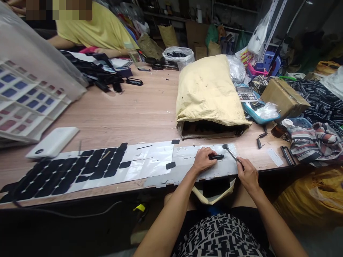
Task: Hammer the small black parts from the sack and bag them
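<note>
Pinching a slim black plastic piece point(220, 157) in the left hand point(205, 159) near the front edge of the brown wood-grain table point(150, 103); gripping a silvery, dark-headed metal rod point(231, 153) in the right hand point(248, 173). Could rap the left hand by swinging the rod off-line.

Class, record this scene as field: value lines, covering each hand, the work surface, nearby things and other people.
Left hand: holds a slim black piece
Right hand: holds a metal-shafted tool, dark round head
Work surface: wood-look table
Beyond the hands: yellowish sack, mouth open
Further left: rows of black patches
Other people: person in yellow shirt
</note>
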`<state>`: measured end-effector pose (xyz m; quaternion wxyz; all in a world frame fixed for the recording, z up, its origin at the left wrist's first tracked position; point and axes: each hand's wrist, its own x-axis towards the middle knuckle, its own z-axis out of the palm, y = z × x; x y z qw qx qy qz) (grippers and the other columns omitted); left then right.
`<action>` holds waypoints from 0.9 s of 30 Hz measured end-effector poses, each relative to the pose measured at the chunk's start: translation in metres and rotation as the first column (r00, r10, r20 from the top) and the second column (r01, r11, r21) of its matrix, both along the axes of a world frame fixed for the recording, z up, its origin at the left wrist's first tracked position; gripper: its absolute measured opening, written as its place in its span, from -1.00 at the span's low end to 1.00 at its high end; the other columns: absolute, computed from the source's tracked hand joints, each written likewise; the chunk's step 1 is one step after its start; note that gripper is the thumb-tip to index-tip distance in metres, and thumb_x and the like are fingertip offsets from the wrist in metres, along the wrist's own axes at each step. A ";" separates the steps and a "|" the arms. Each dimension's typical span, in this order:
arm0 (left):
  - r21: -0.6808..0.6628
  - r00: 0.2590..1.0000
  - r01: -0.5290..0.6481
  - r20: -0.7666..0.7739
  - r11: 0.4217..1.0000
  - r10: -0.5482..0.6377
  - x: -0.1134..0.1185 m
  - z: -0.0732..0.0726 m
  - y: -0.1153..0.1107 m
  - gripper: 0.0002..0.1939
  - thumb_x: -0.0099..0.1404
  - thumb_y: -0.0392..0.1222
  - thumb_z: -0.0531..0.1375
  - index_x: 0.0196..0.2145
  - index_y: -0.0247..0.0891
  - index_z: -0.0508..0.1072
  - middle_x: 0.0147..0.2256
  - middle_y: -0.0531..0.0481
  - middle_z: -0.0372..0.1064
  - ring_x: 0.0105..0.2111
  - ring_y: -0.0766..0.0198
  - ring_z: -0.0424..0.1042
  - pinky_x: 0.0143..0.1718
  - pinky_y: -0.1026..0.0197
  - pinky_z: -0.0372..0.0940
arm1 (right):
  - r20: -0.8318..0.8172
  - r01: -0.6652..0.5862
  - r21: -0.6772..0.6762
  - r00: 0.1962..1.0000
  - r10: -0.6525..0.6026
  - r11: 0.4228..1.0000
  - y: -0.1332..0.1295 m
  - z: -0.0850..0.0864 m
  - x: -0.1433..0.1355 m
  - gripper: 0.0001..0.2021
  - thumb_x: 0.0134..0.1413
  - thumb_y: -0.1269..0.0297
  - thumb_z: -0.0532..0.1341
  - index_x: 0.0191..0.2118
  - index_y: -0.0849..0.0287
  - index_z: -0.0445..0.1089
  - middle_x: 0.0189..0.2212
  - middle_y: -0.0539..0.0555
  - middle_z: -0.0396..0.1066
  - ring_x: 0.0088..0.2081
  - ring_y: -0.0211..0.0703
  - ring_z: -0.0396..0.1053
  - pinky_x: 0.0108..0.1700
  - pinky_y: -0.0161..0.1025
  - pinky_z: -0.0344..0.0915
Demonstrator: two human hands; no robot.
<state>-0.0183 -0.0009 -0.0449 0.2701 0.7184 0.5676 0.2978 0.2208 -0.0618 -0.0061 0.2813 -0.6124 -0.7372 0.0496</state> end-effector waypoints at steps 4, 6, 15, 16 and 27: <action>-0.004 1.000 0.015 0.001 1.000 -0.015 -0.001 0.000 0.000 -0.82 0.06 -0.21 0.30 -0.31 -0.15 0.57 -0.34 0.05 0.46 -0.21 0.13 0.34 -0.04 0.04 0.18 | 0.245 0.088 0.123 0.963 -0.116 0.989 0.029 -0.016 0.016 -0.73 0.33 0.26 0.12 0.00 0.12 0.51 -0.27 0.10 0.46 -0.22 -0.09 0.36 -0.17 -0.22 0.21; -0.006 1.000 0.021 -0.001 1.000 -0.021 -0.001 0.000 0.000 -0.82 0.06 -0.20 0.30 -0.31 -0.15 0.56 -0.32 0.05 0.47 -0.20 0.12 0.34 -0.03 0.03 0.18 | 0.317 0.108 0.169 0.935 -0.157 0.980 0.038 -0.023 0.018 -0.73 0.32 0.26 0.12 0.01 0.13 0.50 -0.29 0.10 0.43 -0.24 -0.09 0.30 -0.20 -0.21 0.15; 0.055 0.994 0.106 0.029 0.993 -0.108 -0.003 0.012 -0.026 -0.83 0.08 -0.22 0.30 -0.29 -0.15 0.54 -0.21 0.01 0.46 -0.12 0.09 0.33 0.03 -0.02 0.18 | 0.370 0.155 0.202 0.902 -0.222 0.967 0.040 -0.030 0.012 -0.73 0.25 0.28 0.15 0.01 0.11 0.47 -0.27 0.10 0.37 -0.22 -0.06 0.18 -0.20 -0.19 0.04; 0.079 0.989 0.140 0.033 0.987 -0.143 -0.003 0.013 -0.037 -0.83 0.08 -0.23 0.29 -0.29 -0.14 0.54 -0.16 -0.01 0.45 -0.08 0.07 0.33 0.04 -0.02 0.18 | 0.371 0.158 0.202 0.901 -0.225 0.967 0.040 -0.030 0.012 -0.73 0.24 0.28 0.15 0.01 0.11 0.46 -0.27 0.10 0.36 -0.22 -0.06 0.18 -0.20 -0.19 0.03; 0.171 0.969 0.232 -0.123 0.958 -0.212 -0.001 0.007 -0.135 -0.65 0.06 -0.27 0.33 -0.15 -0.10 0.52 0.27 -0.09 0.21 0.25 -0.14 0.14 0.26 -0.18 0.07 | 0.367 0.164 0.185 0.903 -0.223 0.969 0.040 -0.029 0.011 -0.71 0.24 0.29 0.13 0.02 0.13 0.45 -0.28 0.12 0.33 -0.21 -0.05 0.16 -0.20 -0.18 0.03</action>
